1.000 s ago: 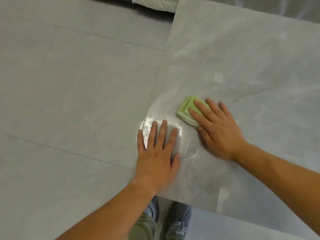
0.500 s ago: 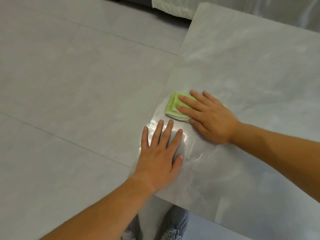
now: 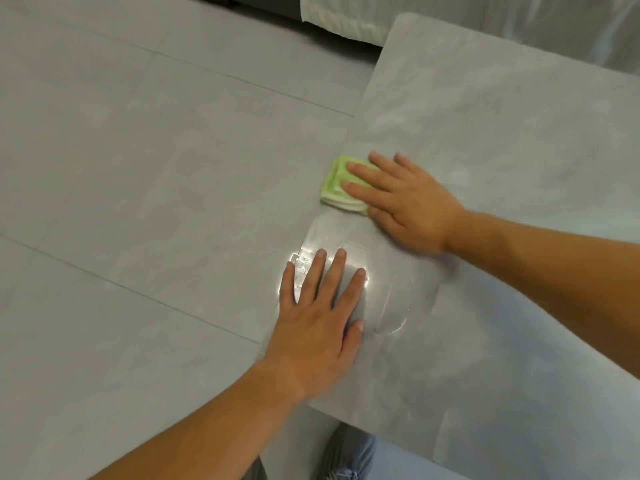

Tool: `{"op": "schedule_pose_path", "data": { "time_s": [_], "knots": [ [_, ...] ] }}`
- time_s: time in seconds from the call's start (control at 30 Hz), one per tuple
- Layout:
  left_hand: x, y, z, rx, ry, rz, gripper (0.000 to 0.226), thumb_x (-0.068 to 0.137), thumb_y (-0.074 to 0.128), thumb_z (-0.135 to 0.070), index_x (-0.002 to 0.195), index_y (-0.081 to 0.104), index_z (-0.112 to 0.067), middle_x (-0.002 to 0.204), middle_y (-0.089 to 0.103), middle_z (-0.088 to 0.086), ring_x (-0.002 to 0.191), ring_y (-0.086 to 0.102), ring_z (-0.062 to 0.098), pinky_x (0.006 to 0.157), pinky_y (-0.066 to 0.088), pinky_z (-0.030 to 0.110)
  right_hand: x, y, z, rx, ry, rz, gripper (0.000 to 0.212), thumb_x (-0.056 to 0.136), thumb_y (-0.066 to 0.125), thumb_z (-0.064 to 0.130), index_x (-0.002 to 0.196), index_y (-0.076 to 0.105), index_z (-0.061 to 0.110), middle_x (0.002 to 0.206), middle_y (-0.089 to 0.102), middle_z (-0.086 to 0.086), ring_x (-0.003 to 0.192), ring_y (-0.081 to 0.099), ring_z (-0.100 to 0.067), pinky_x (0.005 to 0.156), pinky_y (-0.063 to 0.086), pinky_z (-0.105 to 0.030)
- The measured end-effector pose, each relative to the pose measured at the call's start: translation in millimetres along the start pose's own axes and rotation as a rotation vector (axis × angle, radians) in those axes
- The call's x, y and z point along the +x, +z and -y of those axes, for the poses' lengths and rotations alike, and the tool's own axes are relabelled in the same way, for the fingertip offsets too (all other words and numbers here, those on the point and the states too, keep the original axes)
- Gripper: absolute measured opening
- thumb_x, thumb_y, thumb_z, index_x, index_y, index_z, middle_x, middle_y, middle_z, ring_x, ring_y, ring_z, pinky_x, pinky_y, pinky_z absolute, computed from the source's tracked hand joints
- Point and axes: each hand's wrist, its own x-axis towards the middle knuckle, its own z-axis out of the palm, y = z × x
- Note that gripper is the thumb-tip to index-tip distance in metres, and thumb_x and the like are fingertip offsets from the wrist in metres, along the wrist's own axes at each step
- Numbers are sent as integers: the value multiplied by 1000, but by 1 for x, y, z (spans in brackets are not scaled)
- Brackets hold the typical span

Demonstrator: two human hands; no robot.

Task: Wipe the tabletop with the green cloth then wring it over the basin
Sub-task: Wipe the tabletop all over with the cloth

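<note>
The folded green cloth (image 3: 341,183) lay at the left edge of the tabletop (image 3: 502,133), pinned flat under the straight fingers of the right hand (image 3: 408,206), which pressed rather than gripped it. The left hand (image 3: 318,327) rested nearer, fingers spread flat on a wet, shiny patch, holding nothing. One more leftward stroke could push the cloth off onto the floor (image 3: 138,168), and the bracing palm might slip on the wet. Compared with a second before, the cloth had reached the edge and the gap between the hands had widened.
</note>
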Motion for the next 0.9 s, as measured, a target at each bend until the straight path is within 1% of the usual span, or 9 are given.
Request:
{"op": "schedule_pose_path", "data": {
  "time_s": [0.1,0.2,0.3,0.47,0.53,0.67,0.73,0.83,0.9],
  "knots": [
    [0,0,0,7,-4,1,65,99,29,-48,157,14,-24,167,-1,9,152,-10,31,118,1,62,54,-16,-35,-9,314,-82,57,101,22,38,158,22,27,168,14,-4,150,18,-39,120,17,-53],
    [-1,2,0,6,-6,-3,65,99,28,-48,158,12,-25,167,-2,9,152,-12,30,118,0,62,83,-19,-48,96,531,-127,54,105,22,38,158,17,31,169,7,1,153,8,-36,123,8,-54],
    [-1,2,-1,-2,-11,-8,65,99,28,-48,158,11,-25,167,-3,8,152,-13,30,118,-2,61,67,-12,-20,94,477,-145,53,106,24,36,158,20,30,169,10,0,153,10,-37,123,9,-54],
    [-1,-4,2,-34,-3,23,67,96,27,-47,156,4,-28,166,-13,4,149,-23,26,117,-12,58,-34,14,32,70,121,-25,54,103,24,39,156,30,29,166,20,2,152,18,-33,122,15,-52],
    [-2,-7,5,-93,13,37,69,94,30,-44,156,5,-27,165,-17,2,148,-27,22,116,-18,53,-56,15,13,64,188,-40,54,103,24,41,156,29,31,167,18,3,153,17,-32,123,14,-51],
    [-16,-13,9,-129,-1,31,66,95,33,-40,155,15,-21,166,-12,8,149,-23,21,118,-16,51,-67,17,23,219,602,-138,50,107,29,36,156,26,31,168,14,2,154,11,-34,123,8,-49],
    [-29,-12,6,-113,-20,7,63,95,32,-39,154,19,-21,166,-8,10,150,-18,23,119,-10,53,-88,31,65,194,573,-167,51,105,27,37,156,29,29,167,16,0,153,13,-36,123,11,-52],
    [-49,-6,1,-102,-8,30,63,96,32,-39,156,17,-21,165,-10,11,150,-19,24,119,-8,54,-135,44,99,139,330,-80,54,104,25,40,155,34,27,166,20,1,153,16,-32,123,14,-53],
    [-58,-2,0,-85,-6,56,63,98,28,-40,156,12,-23,165,-14,10,149,-22,24,119,-10,53,-150,45,93,139,381,-76,53,103,27,39,155,33,28,166,20,2,153,16,-32,123,14,-53]
  ]
}}
